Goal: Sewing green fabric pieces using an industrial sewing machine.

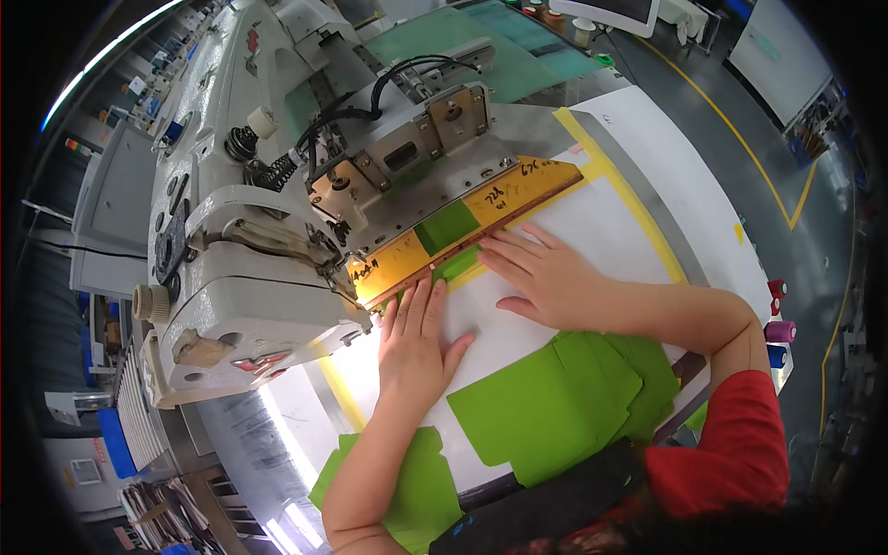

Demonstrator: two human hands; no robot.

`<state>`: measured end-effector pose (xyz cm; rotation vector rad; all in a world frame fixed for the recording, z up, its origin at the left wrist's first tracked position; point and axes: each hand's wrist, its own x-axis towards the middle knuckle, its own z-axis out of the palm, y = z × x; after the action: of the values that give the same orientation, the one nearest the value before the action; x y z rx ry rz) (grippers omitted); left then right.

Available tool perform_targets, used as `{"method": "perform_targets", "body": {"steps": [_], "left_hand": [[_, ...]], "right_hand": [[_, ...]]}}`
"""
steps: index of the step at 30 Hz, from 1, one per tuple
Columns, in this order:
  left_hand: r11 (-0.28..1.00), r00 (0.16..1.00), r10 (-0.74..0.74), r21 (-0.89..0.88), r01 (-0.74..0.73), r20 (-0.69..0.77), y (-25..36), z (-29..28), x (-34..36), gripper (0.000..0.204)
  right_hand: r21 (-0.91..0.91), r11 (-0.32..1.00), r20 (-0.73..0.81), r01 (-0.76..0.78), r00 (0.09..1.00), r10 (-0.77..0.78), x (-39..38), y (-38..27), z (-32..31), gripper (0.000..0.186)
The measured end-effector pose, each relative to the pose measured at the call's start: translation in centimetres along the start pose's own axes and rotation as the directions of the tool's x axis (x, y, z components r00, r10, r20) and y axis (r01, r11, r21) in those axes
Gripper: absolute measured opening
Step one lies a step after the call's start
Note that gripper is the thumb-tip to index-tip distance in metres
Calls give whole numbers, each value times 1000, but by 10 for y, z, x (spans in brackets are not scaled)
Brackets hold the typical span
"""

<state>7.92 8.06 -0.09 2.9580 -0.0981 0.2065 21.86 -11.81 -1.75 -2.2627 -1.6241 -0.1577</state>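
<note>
My left hand [412, 347] lies flat with its fingers stretched toward the front edge of a long yellow clamp plate [504, 197], close to the needle area of a white sewing machine [250, 314]. My right hand [546, 282] also rests flat, fingertips near the middle of that edge. Between the two hands a strip of green fabric [457, 266] shows at the plate's edge; whether it runs beneath the plate is hidden. A green patch [447, 228] crosses the plate, which carries handwritten marks. White sheeting with yellow tape [638, 217] lies under my hands.
Overlapping green fabric pieces [541, 402] lie nearest me, with more green fabric [416, 481] by my left forearm. Coloured thread spools [780, 331] stand at the right edge. Black cables [379, 92] loop above the clamp mechanism. A monitor [615, 13] stands at the back.
</note>
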Motion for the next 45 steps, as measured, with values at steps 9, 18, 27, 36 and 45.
{"method": "perform_targets", "body": {"steps": [9,18,27,36,45], "left_hand": [[997,1000,-15,-82,13,-17,-7,-2,1,73],[996,998,46,-79,-49,-46,-5,-2,-1,66],[999,994,12,40,-7,-111,1,-5,-6,64],[1000,996,-28,1,28,-87,-1,-3,-7,64],[991,991,-55,115,70,-125,7,-3,-11,61]], "right_hand": [[-9,1000,-24,30,999,-30,-1,0,0,57],[59,997,-62,50,997,-47,-1,-2,1,54],[10,1000,-51,22,998,-22,-2,-7,-2,54],[71,996,-73,45,997,-40,0,-6,2,53],[39,997,-55,60,997,-58,0,-8,2,54]]}}
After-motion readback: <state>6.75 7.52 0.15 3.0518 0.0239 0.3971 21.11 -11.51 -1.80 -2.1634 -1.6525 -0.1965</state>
